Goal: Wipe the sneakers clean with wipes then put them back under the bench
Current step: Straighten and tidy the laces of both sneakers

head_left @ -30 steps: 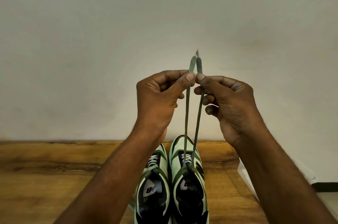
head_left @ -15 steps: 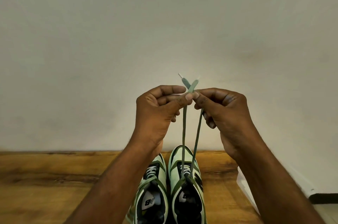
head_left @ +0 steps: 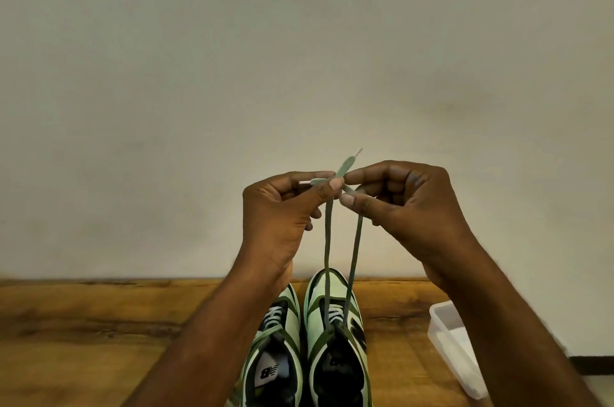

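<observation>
On the wooden bench (head_left: 99,323), the sneakers (head_left: 335,333) stood side by side near its back edge; above them your left hand (head_left: 282,224) and right hand (head_left: 412,204) each pinched a lace end (head_left: 342,170), crossed, probably to tie them.

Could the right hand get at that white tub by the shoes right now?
Probably not at once: the right hand is up pinching a lace end. The white tub lies uncovered just under that forearm, so after letting go, likely yes.
</observation>
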Tool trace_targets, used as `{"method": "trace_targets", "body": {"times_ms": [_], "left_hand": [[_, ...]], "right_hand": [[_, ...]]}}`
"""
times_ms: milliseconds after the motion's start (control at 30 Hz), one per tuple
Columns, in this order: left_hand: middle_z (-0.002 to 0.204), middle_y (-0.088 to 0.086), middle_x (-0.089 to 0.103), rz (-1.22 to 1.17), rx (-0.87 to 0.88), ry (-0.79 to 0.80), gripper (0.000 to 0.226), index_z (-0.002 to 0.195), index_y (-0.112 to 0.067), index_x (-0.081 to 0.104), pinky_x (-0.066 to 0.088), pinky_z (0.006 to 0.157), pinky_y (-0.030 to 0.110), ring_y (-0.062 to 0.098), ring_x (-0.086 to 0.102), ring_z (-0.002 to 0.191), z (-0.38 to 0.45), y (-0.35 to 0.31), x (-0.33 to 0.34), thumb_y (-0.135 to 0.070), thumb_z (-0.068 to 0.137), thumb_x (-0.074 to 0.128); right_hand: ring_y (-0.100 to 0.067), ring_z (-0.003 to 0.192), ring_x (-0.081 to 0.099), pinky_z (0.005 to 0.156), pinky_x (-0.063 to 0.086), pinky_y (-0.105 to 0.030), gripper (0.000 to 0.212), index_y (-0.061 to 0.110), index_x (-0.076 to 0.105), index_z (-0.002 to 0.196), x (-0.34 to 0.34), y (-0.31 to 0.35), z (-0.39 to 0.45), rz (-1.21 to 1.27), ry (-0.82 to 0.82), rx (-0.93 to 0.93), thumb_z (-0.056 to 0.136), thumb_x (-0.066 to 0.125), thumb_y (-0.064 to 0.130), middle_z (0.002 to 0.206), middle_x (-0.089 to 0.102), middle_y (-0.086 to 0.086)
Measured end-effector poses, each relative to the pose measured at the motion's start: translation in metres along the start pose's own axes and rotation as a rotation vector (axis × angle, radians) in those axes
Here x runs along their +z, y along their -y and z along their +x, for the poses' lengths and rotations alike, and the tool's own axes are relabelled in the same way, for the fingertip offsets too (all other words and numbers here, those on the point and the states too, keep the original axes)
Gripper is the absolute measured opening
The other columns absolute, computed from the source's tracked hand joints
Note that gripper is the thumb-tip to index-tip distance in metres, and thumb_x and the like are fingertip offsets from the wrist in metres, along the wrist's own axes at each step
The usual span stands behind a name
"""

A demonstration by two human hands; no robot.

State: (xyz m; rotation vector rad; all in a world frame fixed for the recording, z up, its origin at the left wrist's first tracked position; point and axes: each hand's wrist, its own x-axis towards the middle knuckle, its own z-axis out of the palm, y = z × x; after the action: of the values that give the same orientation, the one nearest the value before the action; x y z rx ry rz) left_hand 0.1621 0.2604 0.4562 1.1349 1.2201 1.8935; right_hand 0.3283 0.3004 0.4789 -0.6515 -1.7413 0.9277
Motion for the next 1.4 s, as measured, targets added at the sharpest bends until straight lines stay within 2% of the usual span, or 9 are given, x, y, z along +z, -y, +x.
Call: {"method": "trace_targets", "body": {"times_ms": [167, 433, 500, 633, 767, 967, 1133, 1267, 1400], "left_hand": [[0.078, -0.001, 0.079, 0.099, 0.107, -0.073, 0.013, 0.091, -0.018, 0.084, 0.048, 0.054, 0.016, 0.005, 0.062, 0.059, -0.003, -0.002, 0.003, -0.018, 0.079, 0.088], [0.078, -0.003, 0.079, 0.139, 0.139, -0.092, 0.012, 0.092, -0.015, 0.083, 0.048, 0.053, 0.011, 0.003, 0.068, 0.062, -0.006, -0.001, 0.004, -0.018, 0.081, 0.087], [0.077, -0.003, 0.079, 0.136, 0.141, -0.107, 0.012, 0.091, -0.015, 0.083, 0.048, 0.053, 0.011, 0.004, 0.069, 0.062, -0.007, -0.001, 0.005, -0.019, 0.081, 0.087], [0.077, -0.004, 0.079, 0.121, 0.145, -0.09, 0.01, 0.09, -0.018, 0.083, 0.048, 0.054, 0.012, 0.006, 0.068, 0.06, -0.007, -0.001, 0.006, -0.019, 0.081, 0.086], [0.076, -0.001, 0.079, 0.103, 0.161, -0.048, 0.011, 0.091, -0.015, 0.083, 0.047, 0.055, 0.011, 0.005, 0.067, 0.06, -0.005, -0.002, 0.005, -0.015, 0.08, 0.086], [0.078, -0.002, 0.079, 0.11, 0.188, -0.016, 0.012, 0.096, -0.011, 0.083, 0.047, 0.056, 0.01, 0.002, 0.069, 0.066, -0.002, 0.0, 0.003, -0.01, 0.084, 0.083], [0.074, -0.006, 0.078, 0.096, 0.175, 0.025, 0.011, 0.094, -0.011, 0.083, 0.046, 0.055, 0.01, 0.0, 0.066, 0.062, -0.002, -0.001, 0.003, -0.008, 0.084, 0.082], [0.079, -0.001, 0.079, 0.06, 0.085, 0.006, 0.01, 0.089, -0.021, 0.083, 0.047, 0.055, 0.019, 0.005, 0.06, 0.062, 0.001, -0.001, 0.001, -0.014, 0.083, 0.084], [0.079, -0.001, 0.077, -0.029, -0.035, -0.032, 0.007, 0.084, -0.021, 0.085, 0.042, 0.057, 0.025, 0.01, 0.055, 0.063, 0.003, 0.001, 0.001, -0.014, 0.081, 0.085]], "right_hand": [[-0.015, 0.058, 0.065, 0.055, 0.047, -0.015, 0.042, 0.028, 0.073, 0.112, 0.0, -0.006, 0.0, -0.34, -0.077, -0.206, 0.074, 0.092, 0.023, 0.078, 0.074, 0.014], [-0.01, 0.054, 0.055, 0.055, 0.055, -0.036, 0.081, 0.031, 0.044, 0.154, 0.005, -0.018, 0.0, -0.732, -0.201, -0.523, 0.084, 0.083, 0.019, 0.09, 0.067, 0.015], [-0.008, 0.057, 0.052, 0.056, 0.055, -0.036, 0.075, 0.031, 0.045, 0.154, 0.006, -0.021, 0.0, -0.796, -0.207, -0.551, 0.088, 0.079, 0.02, 0.092, 0.067, 0.013], [-0.008, 0.064, 0.05, 0.052, 0.049, -0.029, 0.03, 0.026, 0.073, 0.125, 0.01, -0.026, 0.0, -0.871, -0.197, -0.542, 0.096, 0.072, 0.024, 0.097, 0.064, 0.008], [-0.007, 0.068, 0.052, 0.056, 0.039, -0.021, 0.015, 0.025, 0.076, 0.109, 0.009, -0.027, 0.002, -0.822, -0.186, -0.441, 0.095, 0.073, 0.024, 0.097, 0.064, 0.008], [-0.01, 0.079, 0.059, 0.067, 0.055, -0.038, 0.01, 0.037, 0.069, 0.1, 0.005, -0.025, 0.005, -0.656, -0.055, -0.252, 0.097, 0.068, 0.027, 0.097, 0.061, 0.015], [-0.01, 0.074, 0.066, 0.066, 0.051, -0.025, 0.01, 0.035, 0.071, 0.092, 0.004, -0.022, 0.006, -0.452, 0.017, -0.113, 0.095, 0.071, 0.026, 0.096, 0.068, 0.013], [-0.006, 0.071, 0.065, 0.059, 0.044, -0.011, 0.012, 0.038, 0.074, 0.091, 0.005, -0.022, 0.006, -0.513, -0.057, -0.188, 0.089, 0.079, 0.028, 0.093, 0.066, 0.017], [-0.006, 0.065, 0.06, 0.06, 0.054, -0.032, 0.013, 0.029, 0.08, 0.097, 0.006, -0.026, 0.004, -0.653, -0.148, -0.308, 0.085, 0.083, 0.032, 0.09, 0.062, 0.014]]}}
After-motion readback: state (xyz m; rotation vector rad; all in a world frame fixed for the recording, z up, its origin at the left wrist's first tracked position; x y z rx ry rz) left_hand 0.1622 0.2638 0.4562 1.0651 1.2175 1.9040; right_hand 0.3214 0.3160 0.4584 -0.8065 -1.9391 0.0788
